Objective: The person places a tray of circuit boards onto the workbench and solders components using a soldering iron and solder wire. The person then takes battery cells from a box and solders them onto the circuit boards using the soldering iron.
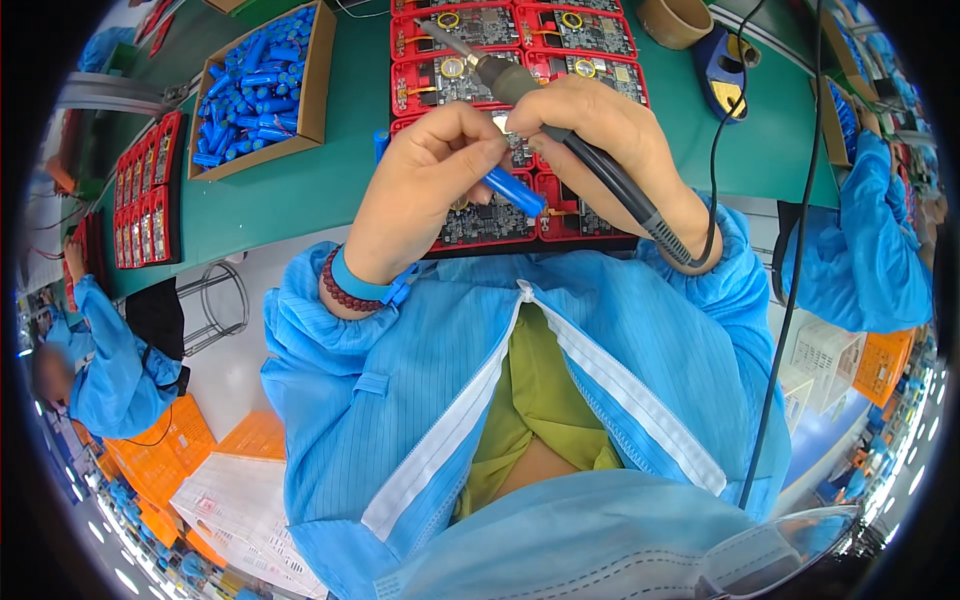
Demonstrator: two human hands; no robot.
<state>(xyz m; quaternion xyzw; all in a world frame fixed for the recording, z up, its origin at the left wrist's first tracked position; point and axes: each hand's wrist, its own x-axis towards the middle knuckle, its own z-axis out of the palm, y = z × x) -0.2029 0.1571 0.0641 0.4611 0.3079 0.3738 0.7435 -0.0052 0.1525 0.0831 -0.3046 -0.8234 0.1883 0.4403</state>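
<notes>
Above the boards, my left hand [425, 180] is closed on a blue cylindrical battery cell [516, 193], which slants down to the right from under the fingers. My right hand [625, 130] grips a soldering iron [612, 178] with a black handle, its metal tip pointing to the far left. The thumb and forefinger of that hand almost meet my left fingertips; anything small between them I cannot make out. Beneath both hands lie red cases [585, 222] in rows, holding circuit boards [470, 228], some with yellow rings. Another blue cell [381, 145] stands left of my left wrist.
A cardboard box [318, 95] full of blue cells sits on the green table [270, 205]. Far right are a blue iron stand [722, 75] and a tan round pot [676, 22]. A black cable [795, 265] hangs along my right side. Co-workers sit on both sides.
</notes>
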